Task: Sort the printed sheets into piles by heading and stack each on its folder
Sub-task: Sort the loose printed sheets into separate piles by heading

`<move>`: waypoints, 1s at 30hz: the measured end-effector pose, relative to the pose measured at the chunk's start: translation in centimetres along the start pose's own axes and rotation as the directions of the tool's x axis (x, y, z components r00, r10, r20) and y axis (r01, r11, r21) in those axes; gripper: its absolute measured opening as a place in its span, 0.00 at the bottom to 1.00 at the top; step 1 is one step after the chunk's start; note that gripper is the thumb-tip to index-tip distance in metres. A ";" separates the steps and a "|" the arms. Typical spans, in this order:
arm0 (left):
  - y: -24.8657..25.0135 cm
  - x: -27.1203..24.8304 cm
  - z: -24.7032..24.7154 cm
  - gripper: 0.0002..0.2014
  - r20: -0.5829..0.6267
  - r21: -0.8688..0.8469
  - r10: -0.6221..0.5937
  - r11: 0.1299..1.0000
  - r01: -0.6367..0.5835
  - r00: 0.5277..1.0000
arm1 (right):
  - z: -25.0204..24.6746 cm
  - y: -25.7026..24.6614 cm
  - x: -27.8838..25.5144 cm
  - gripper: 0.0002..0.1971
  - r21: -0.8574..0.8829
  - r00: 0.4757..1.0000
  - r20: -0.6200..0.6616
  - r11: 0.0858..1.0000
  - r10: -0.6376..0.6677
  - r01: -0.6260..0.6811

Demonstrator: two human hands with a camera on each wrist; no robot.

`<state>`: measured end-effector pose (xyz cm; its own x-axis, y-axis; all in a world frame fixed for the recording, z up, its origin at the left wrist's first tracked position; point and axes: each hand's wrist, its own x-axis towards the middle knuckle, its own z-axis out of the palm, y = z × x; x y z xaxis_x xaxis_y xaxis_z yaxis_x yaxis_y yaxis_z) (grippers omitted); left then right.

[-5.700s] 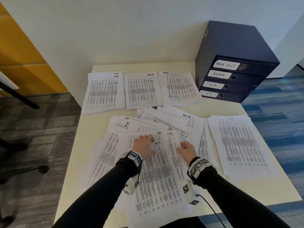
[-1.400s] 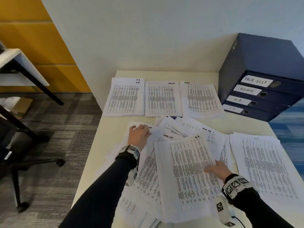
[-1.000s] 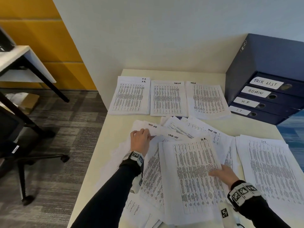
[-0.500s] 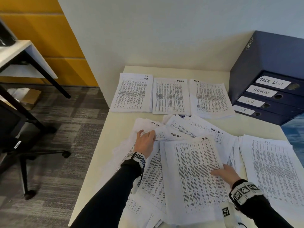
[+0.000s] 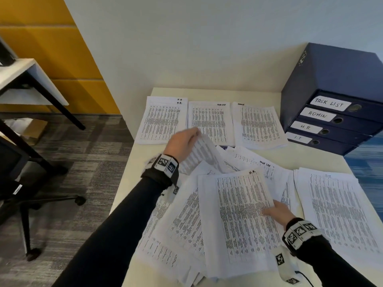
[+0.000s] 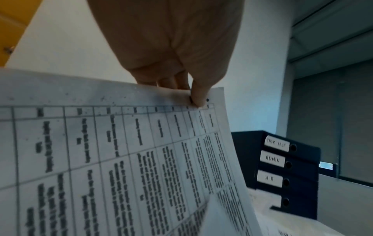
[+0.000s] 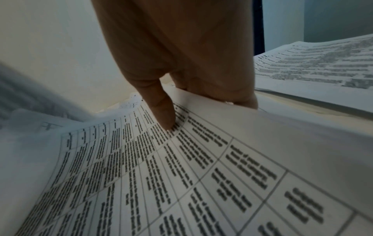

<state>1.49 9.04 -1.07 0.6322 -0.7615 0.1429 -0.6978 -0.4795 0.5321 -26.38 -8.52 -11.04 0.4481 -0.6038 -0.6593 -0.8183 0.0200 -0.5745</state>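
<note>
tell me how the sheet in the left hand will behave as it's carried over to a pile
Probably floppy: the sheet, pinched at one corner by the left hand, already curls and droops. It looks like a single thin page, so likely very light. Moved fast, it may flap or fold over.

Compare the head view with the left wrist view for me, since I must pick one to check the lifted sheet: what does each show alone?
Only the head view shows the three sorted piles, the right hand on the H.R. sheet, and the I.T. label.

Only the left wrist view shows the thumb pinching the lifted sheet at its top edge.

Both show the left hand and the binder stack.
</note>
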 end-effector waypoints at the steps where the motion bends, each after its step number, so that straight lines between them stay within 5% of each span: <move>1: 0.9 0.5 -1.4 0.10 -0.043 -0.003 0.030 1.000 -0.030 0.999 | 0.0 -0.1 0.0 0.15 -0.020 1.000 0.001 1.000 0.002 -0.002; 8: 4.1 4.4 -10.2 0.06 -0.401 -0.144 0.118 0.971 -0.189 0.908 | 0.2 -0.2 0.1 0.15 -0.008 0.998 -0.001 0.998 -0.062 0.062; 10: 4.2 5.5 -11.1 0.05 -0.326 -0.197 0.108 0.964 -0.180 0.939 | 0.1 0.3 0.4 0.14 0.004 0.997 0.006 0.997 -0.074 0.074; 13: 4.6 6.0 -9.4 0.06 -0.007 -0.183 0.148 0.972 -0.147 0.989 | -0.1 0.4 -0.1 0.17 0.122 0.998 0.022 0.991 -0.060 0.056; 16: 5.3 4.8 -3.5 0.09 0.339 -0.082 0.186 0.982 -0.168 0.922 | -0.2 -0.6 -2.2 0.17 0.247 0.999 0.031 0.969 -0.040 0.031; 20: 5.3 1.8 6.3 0.11 0.566 0.011 0.143 0.983 -0.182 0.812 | -0.2 -1.0 -2.7 0.21 0.505 0.994 0.108 0.863 -0.033 -0.026; 23: 5.3 -0.2 11.5 0.08 0.618 0.015 0.070 0.995 -0.100 0.783 | 0.2 -0.5 -1.6 0.34 0.502 0.990 0.141 0.864 -0.032 -0.044; 26: 5.9 -1.3 13.3 0.09 0.556 -0.009 0.017 1.000 -0.014 0.831 | 1.7 -0.7 -1.3 0.47 0.334 0.983 0.165 0.942 -0.085 0.025; 30: 5.1 -1.6 13.4 0.10 0.371 -0.051 -0.058 0.995 0.083 0.927 | 3.3 -0.8 -1.1 0.24 0.162 0.984 0.103 0.978 -0.147 0.130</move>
<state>-7.62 1.98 -9.79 0.5014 -0.8397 -0.2085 -0.6252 -0.5182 0.5837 -25.03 -5.26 -11.46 0.5985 -0.5146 -0.6140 -0.6842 0.0703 -0.7259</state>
